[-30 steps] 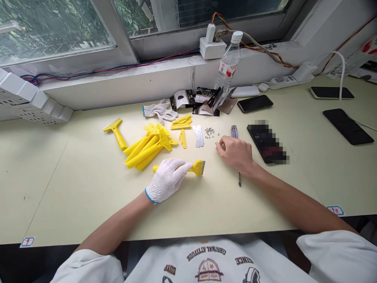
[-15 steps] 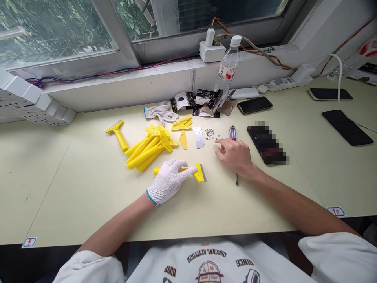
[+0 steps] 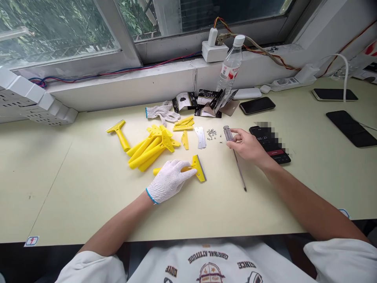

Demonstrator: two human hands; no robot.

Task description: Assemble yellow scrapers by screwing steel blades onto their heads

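Note:
My left hand, in a white knit glove with a blue cuff, is closed round the handle of a yellow scraper. The scraper's head, edged by a metal blade, points right. Bare, my right hand grips a screwdriver by its clear handle, with the shaft slanting down toward me. Small screws lie in a cluster left of the screwdriver. Beside them are flat metal blades and a loose yellow plate. Several yellow scraper handles are heaped beyond my left hand.
Another scraper lies at the left. Behind the heap are a spare glove, more yellow plates, black packaging cards and a water bottle. A lit phone lies beyond my right wrist, with other phones farther right.
My right hand has moved from near the screws to the screwdriver and taken hold of its handle. The scraper's head in my left hand has turned and shifted slightly away from me.

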